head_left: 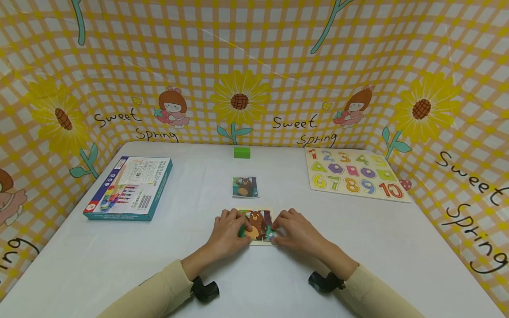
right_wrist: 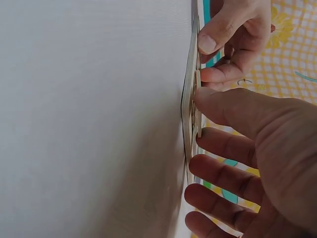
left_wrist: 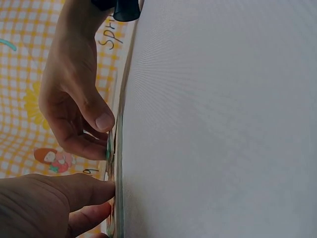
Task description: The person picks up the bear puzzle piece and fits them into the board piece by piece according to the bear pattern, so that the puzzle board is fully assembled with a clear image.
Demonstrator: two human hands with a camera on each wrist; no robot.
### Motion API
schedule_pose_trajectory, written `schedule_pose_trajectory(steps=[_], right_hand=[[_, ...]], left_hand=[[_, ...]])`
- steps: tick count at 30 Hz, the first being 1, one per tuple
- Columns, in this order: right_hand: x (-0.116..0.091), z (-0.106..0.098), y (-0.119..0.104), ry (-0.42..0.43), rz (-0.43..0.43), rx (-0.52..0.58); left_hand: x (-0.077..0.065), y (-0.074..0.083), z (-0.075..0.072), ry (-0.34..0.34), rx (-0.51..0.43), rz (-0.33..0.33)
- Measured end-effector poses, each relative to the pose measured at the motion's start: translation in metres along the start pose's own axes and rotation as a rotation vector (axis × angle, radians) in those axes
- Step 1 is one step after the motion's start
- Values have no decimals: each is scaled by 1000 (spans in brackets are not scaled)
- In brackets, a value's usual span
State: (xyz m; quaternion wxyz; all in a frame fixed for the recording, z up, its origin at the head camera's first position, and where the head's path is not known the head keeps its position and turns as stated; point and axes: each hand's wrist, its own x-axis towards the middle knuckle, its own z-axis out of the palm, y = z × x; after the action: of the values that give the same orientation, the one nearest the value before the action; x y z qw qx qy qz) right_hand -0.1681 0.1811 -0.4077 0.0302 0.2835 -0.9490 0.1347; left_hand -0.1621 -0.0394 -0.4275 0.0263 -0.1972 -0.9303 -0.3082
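Note:
A bear jigsaw puzzle (head_left: 258, 223) lies in a thin wooden tray (head_left: 260, 243) near the middle of the table. My left hand (head_left: 228, 234) rests over its left part, thumb and fingertips pressing from above. At the lower right, my right hand (head_left: 298, 234) pinches a teal puzzle piece (head_left: 271, 234) between thumb and index finger. In the right wrist view that piece (right_wrist: 199, 119) stands slightly proud of the tray (right_wrist: 187, 106), with the other fingers spread beside it. The left hand covers the puzzle's left side. A bear picture card (head_left: 245, 187) lies just beyond the puzzle.
A green block (head_left: 241, 153) sits at the back centre. On the left lies a flat teal toy box (head_left: 129, 187). A wooden number and shape board (head_left: 354, 174) lies at the back right. Checked sunflower cloth (head_left: 238, 53) hangs around the white table (head_left: 191, 176).

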Motion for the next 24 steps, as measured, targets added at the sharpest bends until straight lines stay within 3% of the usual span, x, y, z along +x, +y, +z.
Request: schedule_pose_trajectory(steps=[14,24], right_hand=[[2,2,-1,7,1,-19],[1,2,0,21,-15,-20]], left_hand=[[1,4,0,0,2,0],[9,15,12,-16,3,38]])
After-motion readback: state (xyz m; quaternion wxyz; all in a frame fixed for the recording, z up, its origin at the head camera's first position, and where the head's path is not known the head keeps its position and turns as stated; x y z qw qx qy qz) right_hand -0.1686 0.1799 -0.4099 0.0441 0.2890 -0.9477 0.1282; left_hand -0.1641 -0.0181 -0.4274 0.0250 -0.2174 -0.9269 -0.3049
